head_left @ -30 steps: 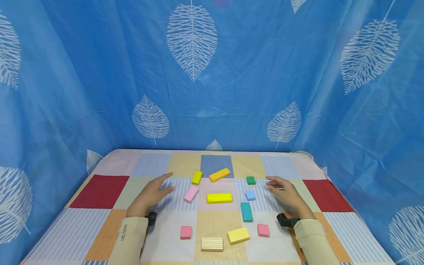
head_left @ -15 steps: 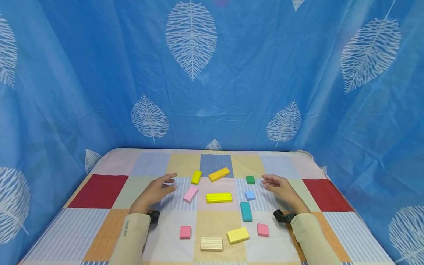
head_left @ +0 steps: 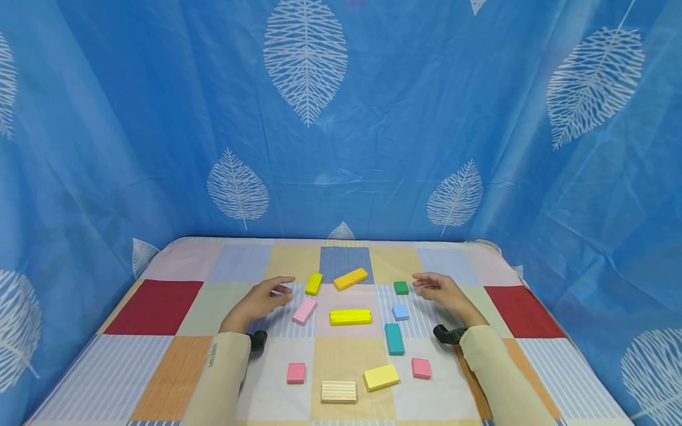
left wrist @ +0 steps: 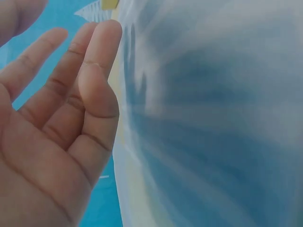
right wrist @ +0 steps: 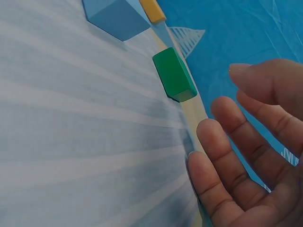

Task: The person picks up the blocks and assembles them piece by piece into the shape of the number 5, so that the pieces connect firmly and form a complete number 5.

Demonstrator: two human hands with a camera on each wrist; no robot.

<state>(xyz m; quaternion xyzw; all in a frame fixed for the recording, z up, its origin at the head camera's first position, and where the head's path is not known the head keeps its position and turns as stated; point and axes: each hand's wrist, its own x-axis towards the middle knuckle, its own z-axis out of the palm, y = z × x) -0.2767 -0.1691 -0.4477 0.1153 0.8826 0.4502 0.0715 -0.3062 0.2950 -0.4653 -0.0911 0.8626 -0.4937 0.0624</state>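
My left hand [head_left: 261, 303] hovers with loosely bent fingers over the striped patch, just left of a light pink block [head_left: 304, 310] and a lime block [head_left: 314, 284]. Nothing is in its palm in the left wrist view. On the other side, my right hand [head_left: 441, 293] is relaxed too, its fingertips close to a small green block [head_left: 401, 288]. The right wrist view shows that green block [right wrist: 173, 74] apart from the fingers, with a light blue block [right wrist: 118, 18] beyond it. A teal block [head_left: 394, 339] lies nearer me.
Mid-table are a bright yellow block [head_left: 350, 317] and an orange block [head_left: 350, 278]. Nearer lie two pink squares, one left [head_left: 296, 373] and one right [head_left: 421, 368], a pale yellow block [head_left: 380, 377] and a ridged cream block [head_left: 338, 391]. Blue curtains [head_left: 341, 148] surround the patchwork-covered table.
Both hands have drifted inward, the left toward the pink and lime blocks, the right toward the green one. The blocks keep their places on the cloth; the head view has shifted slightly.
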